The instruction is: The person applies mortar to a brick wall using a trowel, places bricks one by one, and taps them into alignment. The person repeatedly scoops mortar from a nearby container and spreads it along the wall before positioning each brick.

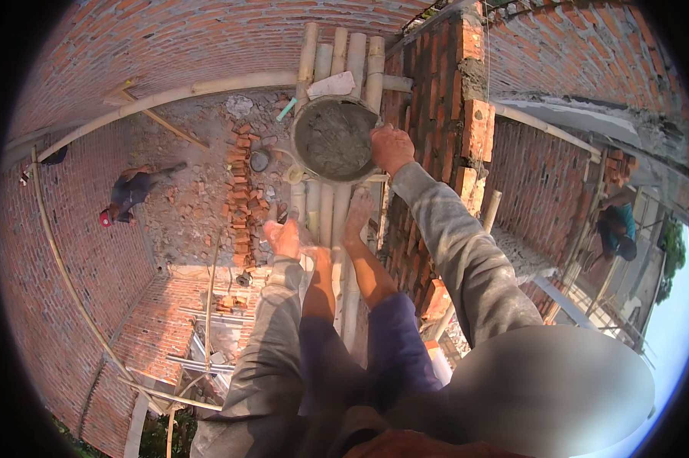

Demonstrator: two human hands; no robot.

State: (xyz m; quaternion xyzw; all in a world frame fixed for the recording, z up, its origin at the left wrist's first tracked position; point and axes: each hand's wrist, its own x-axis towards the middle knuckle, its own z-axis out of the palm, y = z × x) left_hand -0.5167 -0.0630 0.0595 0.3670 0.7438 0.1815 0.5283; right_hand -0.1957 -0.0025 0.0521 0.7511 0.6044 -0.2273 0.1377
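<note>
A round bucket (301, 162) of wet grey mortar (335, 139) stands on bamboo poles in front of me. At its right rim my right hand (392, 149) is closed in a fist. Whatever it grips is hidden by the fingers, and I cannot tell if that is the rim or a tool handle. My left hand (283, 237) hangs lower, near my feet and left of the poles, with thumb and fingers apart and nothing seen in it. Just right of my right hand rises a partly built brick wall (428, 114).
I stand barefoot on a bamboo scaffold (327, 210) high above rubble ground. Below left lie stacked bricks (241, 191) and a dark bucket (260, 160). One person (134, 191) bends below left, another (618, 229) is far right. A string (487, 46) runs along the wall.
</note>
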